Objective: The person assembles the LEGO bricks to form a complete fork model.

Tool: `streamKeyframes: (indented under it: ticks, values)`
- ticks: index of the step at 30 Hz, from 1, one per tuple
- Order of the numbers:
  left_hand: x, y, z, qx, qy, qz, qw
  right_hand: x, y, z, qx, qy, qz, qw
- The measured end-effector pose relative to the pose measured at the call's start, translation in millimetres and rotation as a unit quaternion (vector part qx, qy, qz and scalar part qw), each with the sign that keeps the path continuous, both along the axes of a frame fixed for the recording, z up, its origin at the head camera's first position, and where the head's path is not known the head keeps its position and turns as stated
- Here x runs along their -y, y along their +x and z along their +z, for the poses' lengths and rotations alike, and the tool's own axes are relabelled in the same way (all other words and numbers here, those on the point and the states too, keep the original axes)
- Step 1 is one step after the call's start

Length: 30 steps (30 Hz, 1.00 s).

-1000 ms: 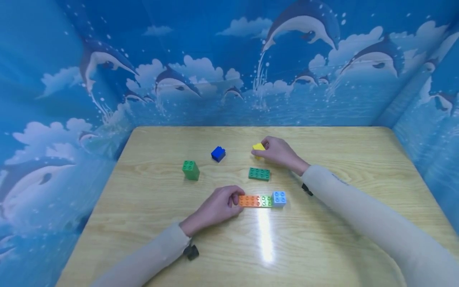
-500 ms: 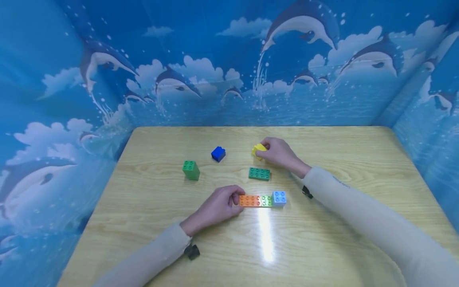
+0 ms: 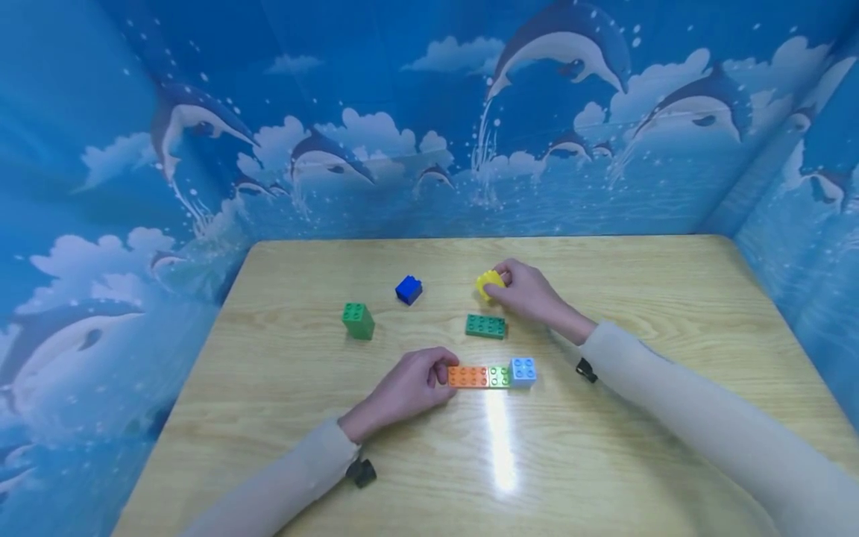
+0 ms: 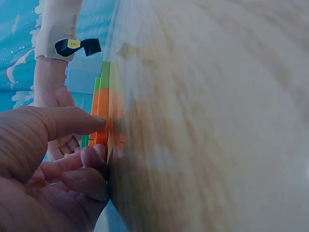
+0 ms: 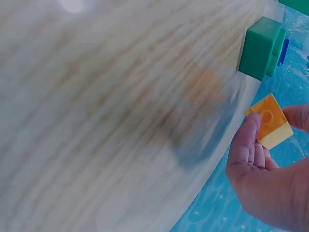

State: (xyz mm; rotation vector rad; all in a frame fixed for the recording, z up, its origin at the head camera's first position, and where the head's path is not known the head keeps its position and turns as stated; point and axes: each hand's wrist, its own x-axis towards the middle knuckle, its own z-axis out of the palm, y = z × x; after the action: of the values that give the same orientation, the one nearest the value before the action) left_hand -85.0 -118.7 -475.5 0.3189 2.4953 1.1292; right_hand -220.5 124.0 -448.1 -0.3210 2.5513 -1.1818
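My left hand pinches the left end of an orange brick between thumb and fingers. That brick lies flat, in line with a light green brick; a light blue brick sits higher at the right end. Farther back, my right hand holds a yellow brick between thumb and fingers. In the right wrist view the yellow brick is tilted, its hollow underside showing. Just in front of the right hand lies a flat dark green brick.
A tall green brick stands at the left, and a dark blue brick lies on its side behind it. The wooden table ends at a backdrop printed with dolphins, which encloses the back and sides.
The yellow brick has turned between my right fingers and shifted slightly to the right. My right forearm has moved a little right and nearer. The left hand keeps its place on the orange brick.
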Motion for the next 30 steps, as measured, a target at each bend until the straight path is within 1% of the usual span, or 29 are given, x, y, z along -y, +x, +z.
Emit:
streamKeyframes:
  ticks: [4,7,9,14,21,24,30]
  values:
    - [-0.2,-0.1,-0.5,-0.003,0.000,0.000,1.0000,-3,4.3,0.5,-0.019,-0.021,-0.001,0.9996]
    - [-0.2,-0.6,-0.9,-0.005,-0.002,0.000,1.0000,-7,9.8,2.9,-0.040,-0.034,0.004,0.9986]
    - [-0.3,-0.7,-1.1,-0.005,-0.001,0.000,1.0000,-10,13.5,4.4,-0.045,-0.044,0.007,0.9980]
    - [0.1,-0.5,-1.7,-0.005,0.001,-0.001,1.0000,-16,22.7,5.3,-0.037,-0.062,0.008,0.9974]
    - [-0.3,-0.5,-1.0,-0.004,-0.003,0.002,1.0000,-18,35.2,6.3,-0.020,-0.080,-0.009,0.9965]
    - [-0.6,-0.5,-0.4,-0.002,-0.003,0.004,1.0000,-19,41.2,6.0,-0.023,-0.077,-0.006,0.9967]
    - [-1.0,-0.9,-0.7,0.001,-0.003,0.007,1.0000,-21,53.2,7.3,-0.042,-0.086,0.005,0.9954]
